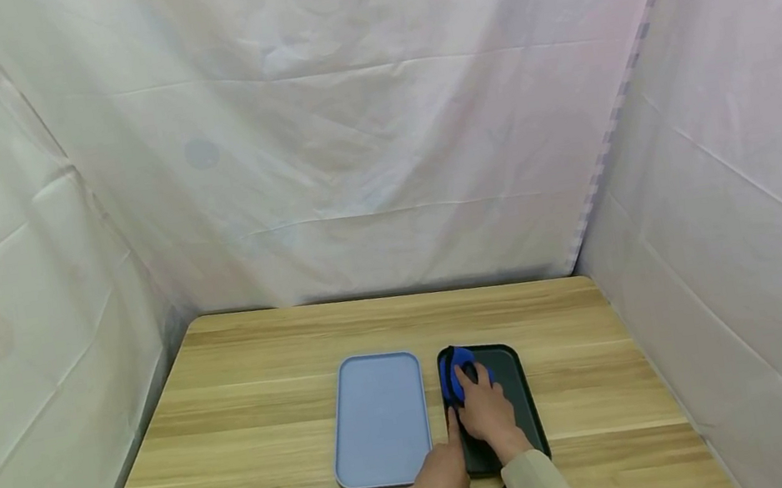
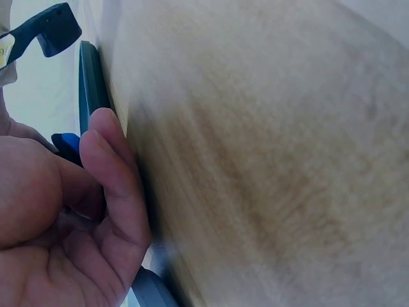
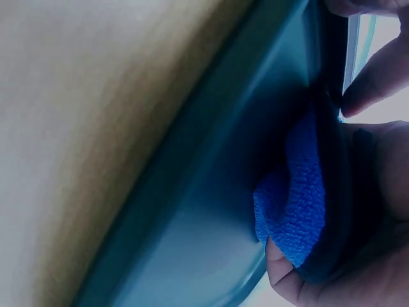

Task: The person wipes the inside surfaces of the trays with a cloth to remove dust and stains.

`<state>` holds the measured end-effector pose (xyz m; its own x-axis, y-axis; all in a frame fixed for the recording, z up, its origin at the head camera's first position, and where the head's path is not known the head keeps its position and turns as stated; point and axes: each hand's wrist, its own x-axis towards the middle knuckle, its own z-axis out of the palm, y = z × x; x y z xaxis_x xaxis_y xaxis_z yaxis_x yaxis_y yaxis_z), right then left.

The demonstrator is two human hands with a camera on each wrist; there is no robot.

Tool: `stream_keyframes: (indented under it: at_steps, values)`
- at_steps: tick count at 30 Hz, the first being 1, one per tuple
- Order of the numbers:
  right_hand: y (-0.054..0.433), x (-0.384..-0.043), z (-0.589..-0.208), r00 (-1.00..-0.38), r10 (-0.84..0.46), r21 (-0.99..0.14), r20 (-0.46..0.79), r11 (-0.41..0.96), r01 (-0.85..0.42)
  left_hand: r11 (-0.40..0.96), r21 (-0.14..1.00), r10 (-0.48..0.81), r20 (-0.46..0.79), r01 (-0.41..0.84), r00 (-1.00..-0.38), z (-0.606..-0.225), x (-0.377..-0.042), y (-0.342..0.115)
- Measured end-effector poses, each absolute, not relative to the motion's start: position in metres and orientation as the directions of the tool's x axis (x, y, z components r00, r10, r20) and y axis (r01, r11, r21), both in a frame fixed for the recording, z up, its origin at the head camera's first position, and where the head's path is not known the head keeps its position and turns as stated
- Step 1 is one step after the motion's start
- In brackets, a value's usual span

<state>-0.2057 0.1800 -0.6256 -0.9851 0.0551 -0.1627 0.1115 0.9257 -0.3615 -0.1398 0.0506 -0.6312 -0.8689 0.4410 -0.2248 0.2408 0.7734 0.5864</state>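
Observation:
A blue fleecy cloth piece with black edging [image 1: 448,379] lies on the left part of the dark green tray [image 1: 515,394]. My right hand [image 1: 488,413] grips it from above, and in the right wrist view a fingertip curls round the blue fleece [image 3: 305,192]. My left hand [image 1: 441,477] is at the near left edge of that tray. Its index finger reaches straight forward to the near end of the black part, while its other fingers curl inward in the left wrist view. The exact kind of cloth item is hidden by the right hand.
A light blue tray [image 1: 382,418] lies flat just left of the green one, close to my left hand. Both trays rest on a wooden table [image 1: 238,435]. White cloth walls [image 1: 359,131] rise behind and on both sides.

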Motion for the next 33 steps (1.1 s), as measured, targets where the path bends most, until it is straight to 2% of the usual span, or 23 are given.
stream_keyframes:
  at_steps: [18, 33]
  values:
    - [0.203, -0.224, -0.634, -0.989, 0.004, -0.413, -0.150, 0.908, 0.067, 0.787, 0.577, 0.418, -0.234, 0.220, -0.878, -0.630, -0.140, 0.053]
    - [0.221, -0.222, -0.634, -0.987, 0.058, -0.398, -0.150, 0.910, 0.114, 0.794, 0.566, 0.407, -0.225, 0.221, -0.886, -0.629, -0.139, 0.052]
